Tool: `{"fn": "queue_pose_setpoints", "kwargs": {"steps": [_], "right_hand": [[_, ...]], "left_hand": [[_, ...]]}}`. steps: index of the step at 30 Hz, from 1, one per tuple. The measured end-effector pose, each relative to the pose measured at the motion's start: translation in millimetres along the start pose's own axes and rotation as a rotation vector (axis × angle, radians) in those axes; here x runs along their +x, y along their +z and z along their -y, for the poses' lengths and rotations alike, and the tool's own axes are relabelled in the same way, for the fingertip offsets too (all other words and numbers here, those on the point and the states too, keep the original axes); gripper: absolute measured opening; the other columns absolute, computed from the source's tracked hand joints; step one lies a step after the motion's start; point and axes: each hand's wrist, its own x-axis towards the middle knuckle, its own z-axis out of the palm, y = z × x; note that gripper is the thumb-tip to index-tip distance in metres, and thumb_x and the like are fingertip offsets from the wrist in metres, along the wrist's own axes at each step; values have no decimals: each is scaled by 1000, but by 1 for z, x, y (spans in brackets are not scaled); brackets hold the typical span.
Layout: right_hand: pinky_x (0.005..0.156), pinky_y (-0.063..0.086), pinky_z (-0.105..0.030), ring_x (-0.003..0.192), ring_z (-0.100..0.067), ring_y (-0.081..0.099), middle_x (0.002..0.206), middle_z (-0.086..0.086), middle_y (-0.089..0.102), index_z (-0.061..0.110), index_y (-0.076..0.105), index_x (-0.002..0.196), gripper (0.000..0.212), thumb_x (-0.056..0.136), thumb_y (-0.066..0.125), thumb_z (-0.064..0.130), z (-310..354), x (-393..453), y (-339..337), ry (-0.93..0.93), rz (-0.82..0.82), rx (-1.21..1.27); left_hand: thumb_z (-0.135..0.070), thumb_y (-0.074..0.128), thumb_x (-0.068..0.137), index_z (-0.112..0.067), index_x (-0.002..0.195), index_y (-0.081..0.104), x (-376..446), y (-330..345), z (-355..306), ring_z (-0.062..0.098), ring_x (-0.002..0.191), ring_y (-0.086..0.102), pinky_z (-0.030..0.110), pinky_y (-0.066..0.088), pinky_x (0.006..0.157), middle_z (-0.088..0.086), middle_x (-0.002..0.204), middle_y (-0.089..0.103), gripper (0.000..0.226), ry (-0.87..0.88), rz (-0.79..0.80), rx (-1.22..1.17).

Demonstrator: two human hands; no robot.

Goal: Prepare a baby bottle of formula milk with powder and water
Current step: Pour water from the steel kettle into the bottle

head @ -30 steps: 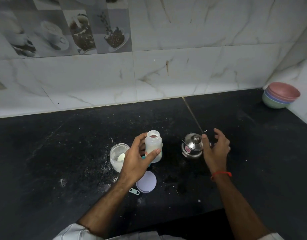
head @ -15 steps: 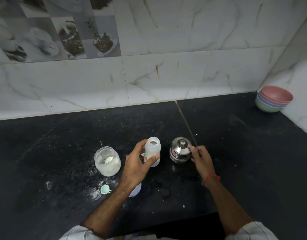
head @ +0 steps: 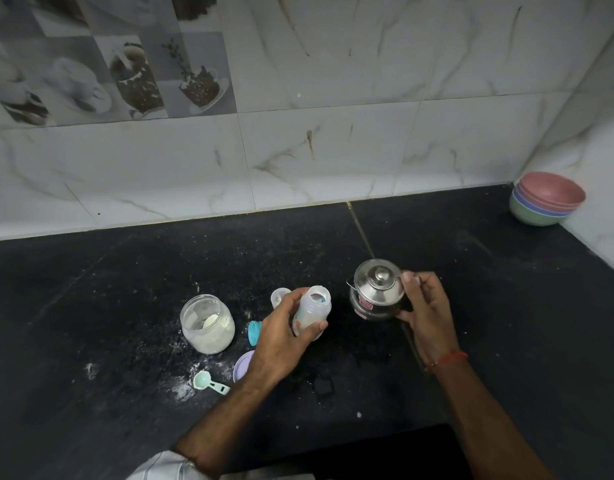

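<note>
My left hand (head: 281, 336) grips the open baby bottle (head: 314, 311), which leans toward the right above the black counter. White powder shows inside it. My right hand (head: 425, 315) holds a small lidded steel pot (head: 376, 294) by its right side, just right of the bottle. An open glass jar of white powder (head: 207, 323) stands left of my left hand. A mint measuring scoop (head: 208, 382) lies on the counter in front of the jar.
A teal bottle ring (head: 254, 332) and a clear cap (head: 279, 296) lie behind my left hand, and a lilac lid (head: 243, 366) lies partly under my wrist. Stacked coloured bowls (head: 546, 202) sit in the far right corner. Spilled powder dots the counter (head: 125, 289).
My right hand has come in from the open and taken hold of the steel pot. The bottle has tipped toward the pot in my left hand.
</note>
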Motion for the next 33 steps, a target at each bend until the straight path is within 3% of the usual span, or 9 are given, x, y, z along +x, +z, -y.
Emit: {"fn": "queue_pose_setpoints", "kwargs": {"steps": [5,8,13,18,22,25,33], "right_hand": [[84,52,-35,89,-11,62,103,-9,70,28,59,81,22,99,67,20,40,-5,5,-163,119,-282],[80,52,-29,84,-13,62,96,-5,70,19,61,86,15,97,69,24,53,-9,10,-237,147,-436],[81,49,-35,88,-21,61,95,5,67,21,60,87,16,97,69,29,60,-11,14,-348,181,-657],[85,40,-17,99,-16,52,101,5,64,23,57,88,17,98,68,32,67,-17,20,-441,226,-891],[88,48,-33,105,-15,51,101,7,62,21,58,92,18,99,65,37,72,-20,27,-484,260,-962],[86,50,-38,107,-16,50,102,9,61,23,58,93,20,98,62,41,74,-24,32,-529,269,-1001],[81,49,-29,114,-10,44,111,12,59,25,59,99,18,99,58,44,81,-33,43,-555,306,-1107]], "left_hand": [[-25,86,84,-46,128,58,0,9,-4,1,118,67,33,59,98,-18,122,72,56,25,60,-15],[-26,87,83,-39,131,59,-1,12,-5,3,119,67,36,59,99,-18,123,72,57,30,86,-21],[-32,87,82,-40,133,58,-5,12,-5,2,121,65,36,58,101,-19,124,71,60,30,120,23],[-33,88,80,-39,132,58,-9,10,-2,2,119,65,36,58,99,-20,123,70,60,39,135,61],[-33,88,80,-36,133,59,-12,8,-1,0,119,65,33,58,100,-19,124,70,61,46,138,65],[-35,88,80,-37,134,58,-13,6,1,3,121,64,36,58,101,-18,127,69,62,45,153,73],[-41,87,80,-50,131,53,-17,0,4,4,123,63,38,57,102,-20,127,68,62,49,166,96]]}}
